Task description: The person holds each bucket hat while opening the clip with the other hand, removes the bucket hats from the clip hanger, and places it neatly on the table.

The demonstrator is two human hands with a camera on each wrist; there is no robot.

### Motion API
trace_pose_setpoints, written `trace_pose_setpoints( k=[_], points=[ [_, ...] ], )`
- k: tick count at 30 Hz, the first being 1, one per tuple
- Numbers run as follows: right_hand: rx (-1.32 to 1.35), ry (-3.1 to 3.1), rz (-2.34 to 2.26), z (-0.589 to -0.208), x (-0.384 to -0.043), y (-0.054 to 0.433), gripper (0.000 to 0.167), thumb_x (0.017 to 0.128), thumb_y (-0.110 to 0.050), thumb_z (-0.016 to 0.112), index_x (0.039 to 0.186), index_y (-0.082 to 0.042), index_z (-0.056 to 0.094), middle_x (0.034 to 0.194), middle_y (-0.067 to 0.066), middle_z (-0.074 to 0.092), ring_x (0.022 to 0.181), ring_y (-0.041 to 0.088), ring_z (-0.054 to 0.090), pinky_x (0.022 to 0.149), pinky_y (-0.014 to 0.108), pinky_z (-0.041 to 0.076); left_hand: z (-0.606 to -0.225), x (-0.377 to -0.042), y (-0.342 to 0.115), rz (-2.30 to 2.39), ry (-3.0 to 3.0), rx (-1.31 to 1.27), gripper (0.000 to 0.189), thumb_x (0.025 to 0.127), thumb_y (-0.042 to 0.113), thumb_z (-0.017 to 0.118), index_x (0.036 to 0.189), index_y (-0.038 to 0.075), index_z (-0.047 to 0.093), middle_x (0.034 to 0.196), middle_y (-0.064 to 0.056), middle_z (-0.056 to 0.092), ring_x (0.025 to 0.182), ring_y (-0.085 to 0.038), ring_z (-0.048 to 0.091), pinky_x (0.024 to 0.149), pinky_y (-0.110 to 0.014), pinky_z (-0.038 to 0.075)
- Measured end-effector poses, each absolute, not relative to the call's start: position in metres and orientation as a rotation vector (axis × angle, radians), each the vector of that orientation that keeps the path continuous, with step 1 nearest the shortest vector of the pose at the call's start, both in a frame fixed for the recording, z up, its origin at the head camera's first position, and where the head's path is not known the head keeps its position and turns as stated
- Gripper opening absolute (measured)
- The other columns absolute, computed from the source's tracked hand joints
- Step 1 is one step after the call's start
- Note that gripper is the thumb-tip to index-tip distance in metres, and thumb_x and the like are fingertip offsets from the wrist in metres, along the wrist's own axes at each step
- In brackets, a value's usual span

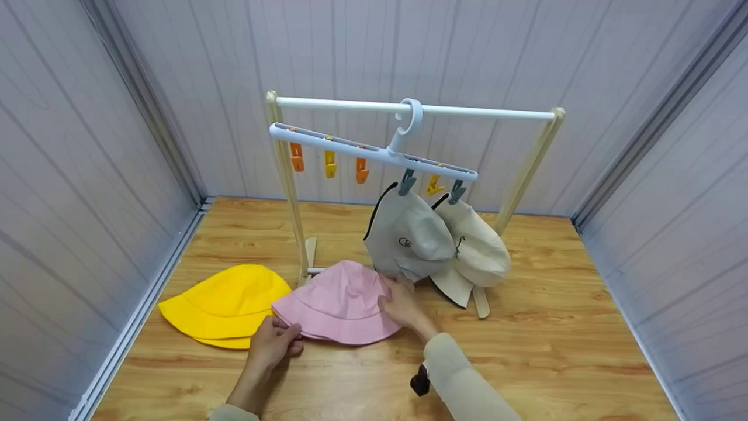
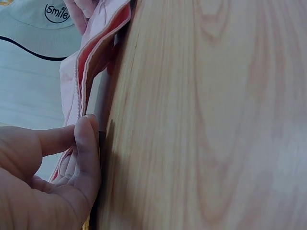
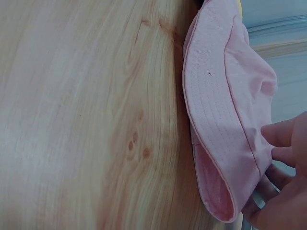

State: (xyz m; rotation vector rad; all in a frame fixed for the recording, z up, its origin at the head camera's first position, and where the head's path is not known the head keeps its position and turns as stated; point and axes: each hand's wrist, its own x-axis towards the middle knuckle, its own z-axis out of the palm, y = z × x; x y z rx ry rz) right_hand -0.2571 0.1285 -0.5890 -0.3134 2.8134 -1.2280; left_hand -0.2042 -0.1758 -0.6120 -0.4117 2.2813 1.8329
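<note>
A folded pink bucket hat (image 1: 342, 301) lies on the wooden floor, its brim toward me. At its left end my left hand (image 1: 273, 345) pinches the brim between thumb and fingers. In the left wrist view, the layered brim edge of the pink hat (image 2: 82, 72) runs up from the left fingertips (image 2: 86, 125). My right hand (image 1: 406, 307) holds the hat's right side, thumb in front; some of its fingers are hidden behind the cloth. The right wrist view has the right fingers (image 3: 278, 134) against the side of the crown, with the brim gaping below.
A yellow bucket hat (image 1: 234, 301) lies left of the pink one. Behind stands a rack with a white bar (image 1: 491, 112), holding a clip hanger (image 1: 374, 153). A grey hat (image 1: 409, 234) and a cream hat (image 1: 476, 245) hang from grey clips; orange and yellow clips hold nothing.
</note>
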Motion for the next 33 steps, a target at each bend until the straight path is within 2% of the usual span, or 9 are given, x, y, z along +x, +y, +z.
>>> trace_pose_setpoints(
  k=[4, 9, 17, 26, 33],
  points=[
    [-0.317, 2.800, -1.179, -0.589, -0.257, 0.128, 0.063, 0.099, -0.009, 0.060, 0.159, 0.001, 0.044, 0.158, 0.034, 0.042, 0.154, 0.057, 0.022, 0.126, 0.067, 0.017, -0.613, -0.205, -0.177, 1.844, 2.243, -0.440, 0.025, 0.106, 0.011, 0.066, 0.116, -0.003, 0.047, 0.095, -0.018, 0.071, 0.070, -0.017, 0.073, 0.067, -0.031, 0.064],
    [-0.356, 2.830, -1.120, -0.591, -0.257, 0.127, 0.065, 0.098, -0.011, 0.062, 0.158, 0.003, 0.043, 0.156, 0.034, 0.043, 0.151, 0.057, 0.027, 0.126, 0.067, 0.014, -0.616, -0.206, -0.177, 1.865, 2.216, -0.457, 0.026, 0.106, 0.012, 0.065, 0.117, -0.003, 0.046, 0.094, -0.018, 0.071, 0.069, -0.017, 0.072, 0.066, -0.033, 0.064],
    [-0.374, 2.865, -1.092, -0.592, -0.258, 0.127, 0.066, 0.097, -0.013, 0.064, 0.157, 0.005, 0.044, 0.152, 0.031, 0.045, 0.142, 0.055, 0.036, 0.119, 0.067, 0.030, -0.614, -0.205, -0.178, 1.892, 2.207, -0.474, 0.029, 0.105, 0.009, 0.066, 0.120, -0.004, 0.045, 0.096, -0.020, 0.071, 0.070, -0.019, 0.073, 0.066, -0.034, 0.064],
    [-0.416, 2.822, -1.212, -0.588, -0.256, 0.132, 0.064, 0.096, -0.010, 0.063, 0.155, 0.009, 0.045, 0.150, 0.033, 0.048, 0.141, 0.054, 0.039, 0.120, 0.065, 0.031, -0.612, -0.202, -0.183, 1.952, 2.198, -0.458, 0.031, 0.103, 0.007, 0.068, 0.118, -0.005, 0.044, 0.092, -0.018, 0.073, 0.067, -0.019, 0.072, 0.063, -0.032, 0.064],
    [-0.463, 2.833, -1.271, -0.582, -0.256, 0.142, 0.054, 0.098, -0.006, 0.064, 0.149, 0.010, 0.052, 0.143, 0.031, 0.056, 0.132, 0.048, 0.053, 0.116, 0.060, 0.040, -0.607, -0.201, -0.188, 1.930, 2.248, -0.438, 0.034, 0.102, 0.010, 0.069, 0.118, -0.004, 0.043, 0.087, -0.015, 0.071, 0.064, -0.017, 0.068, 0.060, -0.029, 0.062]
  ],
)
